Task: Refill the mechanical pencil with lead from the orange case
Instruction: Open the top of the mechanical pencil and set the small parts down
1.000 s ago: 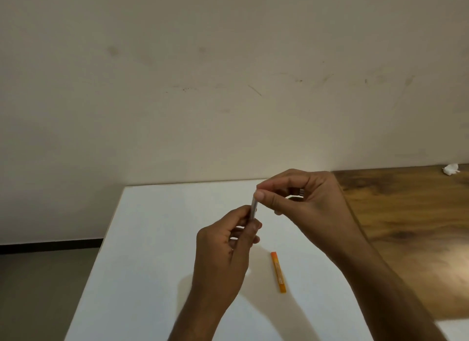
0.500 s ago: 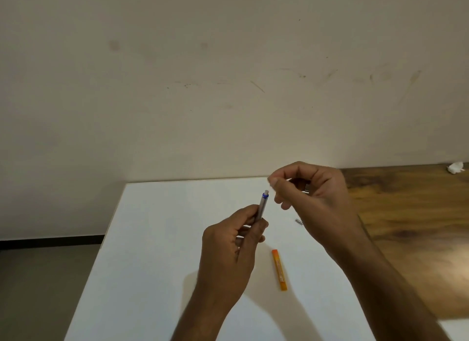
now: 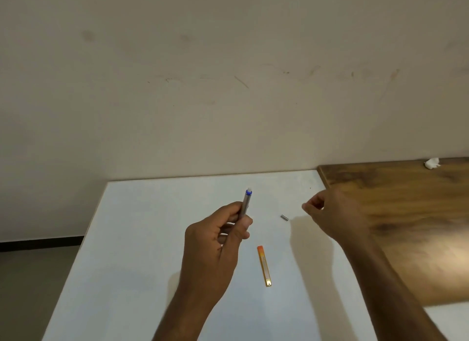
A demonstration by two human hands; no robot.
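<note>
1. The left hand [image 3: 215, 241], at the centre of the frame, has its fingers [image 3: 229, 213] curled round the lower barrel of the mechanical pencil [image 3: 245, 203], gripping it.
2. The pencil stands nearly upright, tilted slightly to the right, with its blue collar and pale top end pointing toward the upper part of the frame; its lower end is hidden inside the fist.
3. The right hand [image 3: 335, 213], right of centre, hovers just above the bench [image 3: 142, 239] with thumb and forefinger tips brought together; whether anything is pinched between them cannot be told.
4. A small grey cap [image 3: 284, 217] lies on the bench between the two hands, just left of the right hand's fingertips and apart from them.
5. The orange case [image 3: 264, 265] lies flat on the white bench below the cap, lengthwise toward the lower edge of the frame, just right of the left hand and touched by neither hand.
6. A brown wooden surface [image 3: 411, 213] adjoins the bench at the right, with a crumpled white scrap [image 3: 432, 162] at its far upper right edge.
7. A scuffed beige wall [image 3: 228, 74] fills the upper half of the frame.
</note>
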